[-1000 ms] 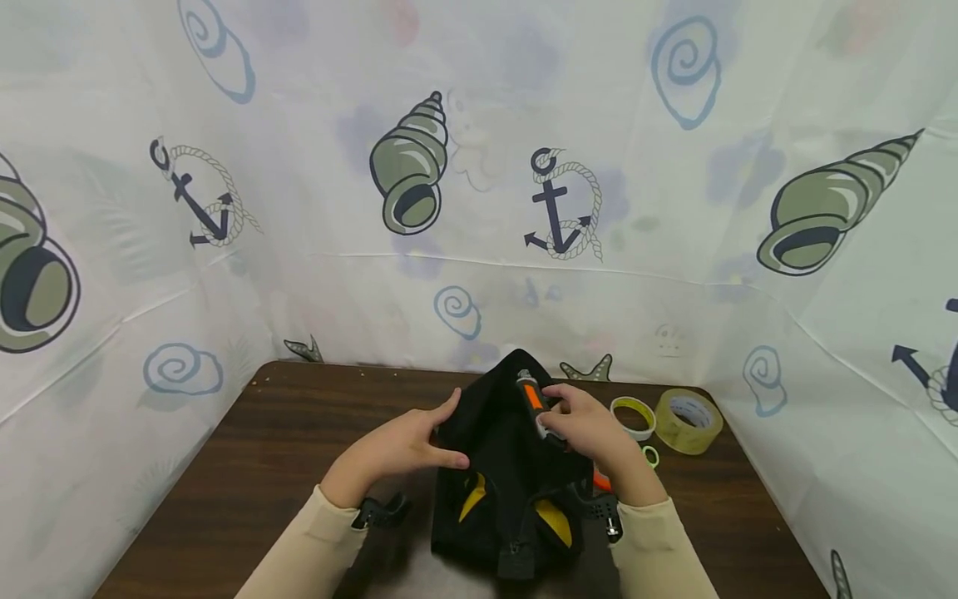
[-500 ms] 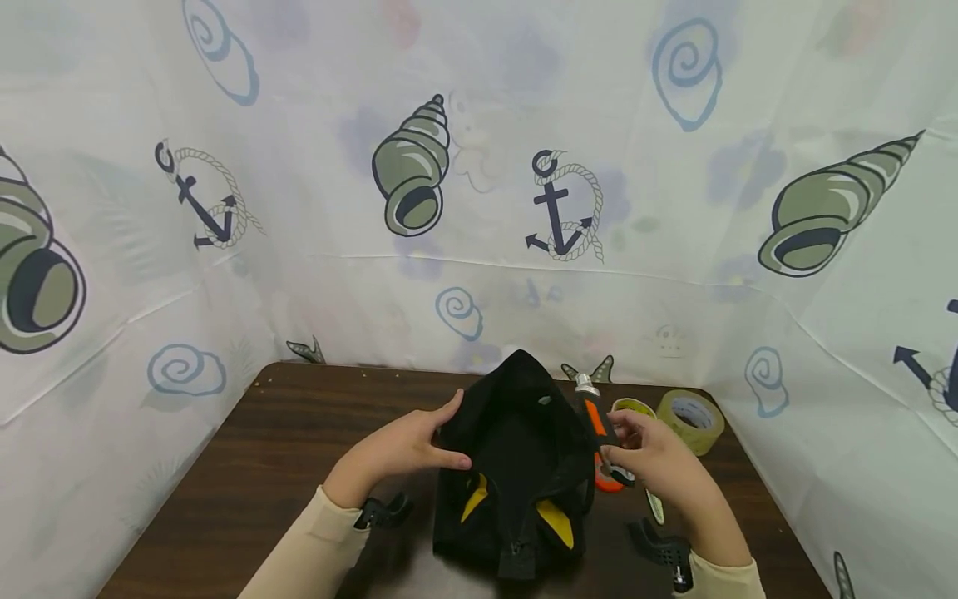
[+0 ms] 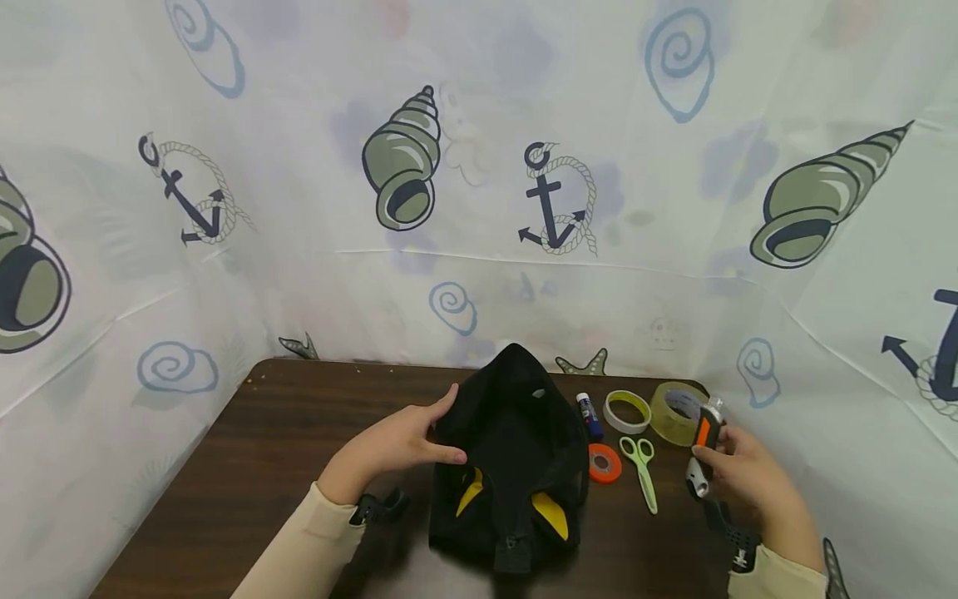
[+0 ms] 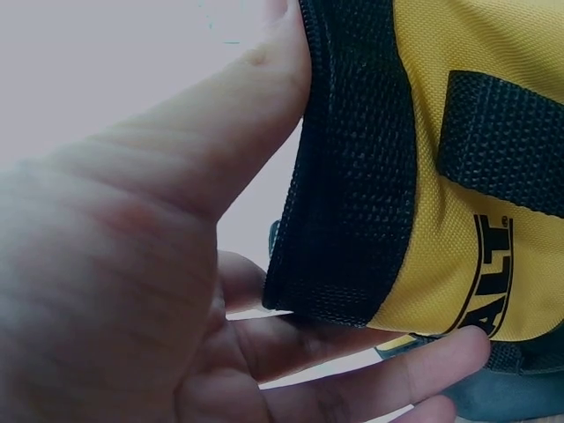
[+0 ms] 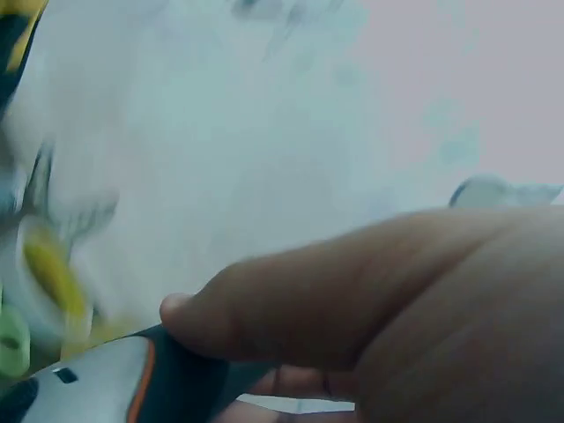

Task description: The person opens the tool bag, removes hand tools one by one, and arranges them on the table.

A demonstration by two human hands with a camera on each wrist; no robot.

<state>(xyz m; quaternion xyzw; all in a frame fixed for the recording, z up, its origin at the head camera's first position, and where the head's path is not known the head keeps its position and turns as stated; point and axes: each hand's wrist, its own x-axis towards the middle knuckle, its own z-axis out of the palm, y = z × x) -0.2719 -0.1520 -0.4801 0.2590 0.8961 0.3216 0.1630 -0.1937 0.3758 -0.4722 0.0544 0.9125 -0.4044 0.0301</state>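
A black-and-yellow tool bag [image 3: 515,520] stands on the dark wooden table with its mouth open. My left hand [image 3: 397,445] holds the bag's left rim, with the thumb at the edge and the fingers along the yellow outer side [image 4: 441,264]. Out to the right, above the table, my right hand [image 3: 752,478] grips a utility knife [image 3: 706,433] with a black, orange and silver body. Its silver-grey end shows in the blurred right wrist view beside the thumb [image 5: 256,308]. The bag's contents cannot be made out.
Right of the bag lie a glue stick [image 3: 590,418], a white tape roll [image 3: 627,424], an orange tape roll [image 3: 604,463] and green scissors [image 3: 642,476]. A wide clear packing tape roll [image 3: 662,424] is near the knife. A printed cloth [image 3: 479,208] surrounds the table [image 3: 322,416].
My right hand has carried the utility knife from over the bag's mouth to the right, beyond the scissors and tape. The left hand stays at the bag's rim.
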